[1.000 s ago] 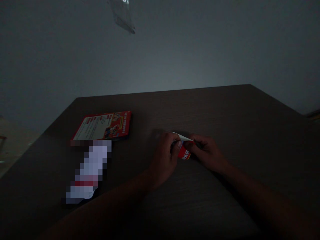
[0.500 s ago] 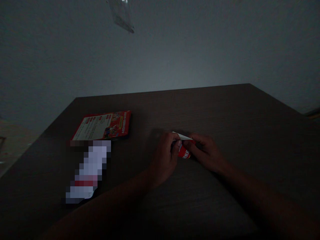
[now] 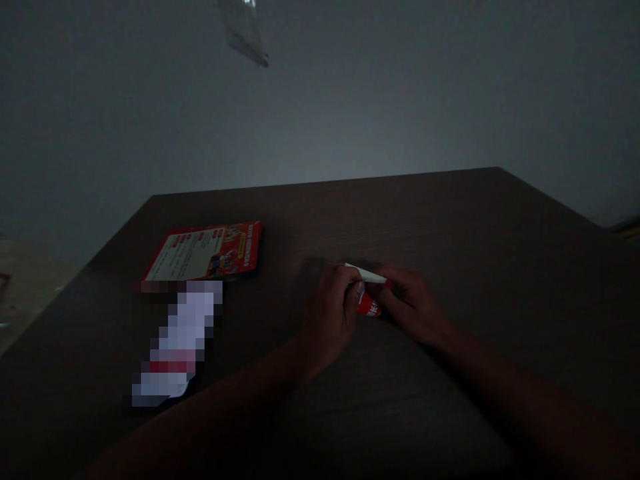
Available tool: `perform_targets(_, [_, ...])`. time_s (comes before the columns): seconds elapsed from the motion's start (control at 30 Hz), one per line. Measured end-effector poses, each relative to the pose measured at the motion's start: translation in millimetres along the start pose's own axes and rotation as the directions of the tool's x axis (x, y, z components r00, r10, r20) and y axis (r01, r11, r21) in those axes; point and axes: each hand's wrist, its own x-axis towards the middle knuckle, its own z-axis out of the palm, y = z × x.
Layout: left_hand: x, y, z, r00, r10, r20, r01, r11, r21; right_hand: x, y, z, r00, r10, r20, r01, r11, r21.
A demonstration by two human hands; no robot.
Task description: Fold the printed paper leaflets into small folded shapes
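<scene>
A small piece of red printed paper [image 3: 369, 304] with a white side is bent between my two hands above the dark table. Its white side faces up as a narrow folded strip, and white lettering shows on the red part below. My left hand [image 3: 332, 308] pinches the paper's left end between thumb and curled fingers. At the other end, my right hand [image 3: 413, 300] grips it with thumb and forefinger. Fingers cover much of the sheet, so its full shape is hidden.
To the left on the brown wooden table [image 3: 400, 213] lies a stack of red printed leaflets [image 3: 200, 252]. Nearer me is a lit, pixelated screen-like object [image 3: 183, 333]. Behind the table stands a plain wall [image 3: 350, 100] with a clear plastic piece [image 3: 245, 33] on it.
The white strip looks slightly wider and tilted more toward me, and less of the red part shows under my right fingers. Both hands stay in nearly the same place.
</scene>
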Motion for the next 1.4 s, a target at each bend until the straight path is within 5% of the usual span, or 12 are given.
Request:
perform_targets(0.3, [-0.7, 0.7, -0.3, 0.998, -0.028, 0.055, 0.027, 0.999, 0.017, 2.7, -1.5, -2.9, 0.989, -0.15, -0.014, 0.142, 0.962, -0.235])
perform_targets(0.7, [-1.1, -0.3, -1.6, 0.999, -0.016, 0.049, 0.011, 0.995, 0.097, -1.4, 4.6, 0.3, 0.995, 0.103, 0.012, -0.104, 0.99, 0.095])
perform_targets(1.1, [-1.1, -0.5, -0.2, 0.997, -0.029, 0.076, 0.021, 0.995, 0.097, 1.2, -0.7, -3.1, 0.998, 0.067, -0.01, -0.067, 0.998, 0.017])
perform_targets(1.4, [-0.5, 0.5, -1.8, 0.993, -0.084, 0.088, 0.078, 0.995, 0.064, 0.5, 6.2, -2.9, 0.978, 0.207, 0.003, -0.203, 0.955, 0.217])
